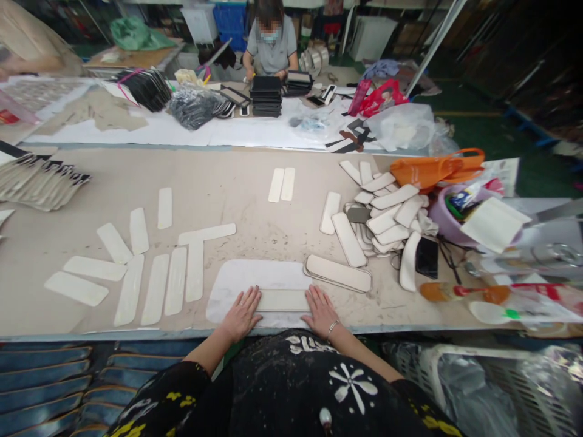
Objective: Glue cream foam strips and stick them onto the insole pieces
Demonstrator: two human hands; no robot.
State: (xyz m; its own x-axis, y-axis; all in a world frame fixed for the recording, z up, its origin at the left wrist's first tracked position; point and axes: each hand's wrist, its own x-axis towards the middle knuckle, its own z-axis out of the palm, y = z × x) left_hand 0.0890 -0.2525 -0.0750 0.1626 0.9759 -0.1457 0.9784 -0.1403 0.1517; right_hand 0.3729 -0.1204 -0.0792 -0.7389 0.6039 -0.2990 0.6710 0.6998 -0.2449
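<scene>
A long pale panel (283,300) lies flat near the front edge of the table, on a white rounded sheet (228,285). My left hand (243,312) rests flat on the panel's left end, fingers stretched out. On its right end lies my right hand (319,309), also flat with fingers spread and a bracelet at the wrist. Just beyond the right hand, a rounded cream panel (337,273) sits on the table. Several white strips (155,288) are fanned out to the left of my left hand.
To the right is a heap of cream rounded pieces (387,212), beside a black phone (427,257) and a purple basin (449,221). Two white strips (281,184) lie farther back. A co-worker (273,45) sits behind stacked black pieces (266,97). A glue-coloured bottle (435,291) lies at right.
</scene>
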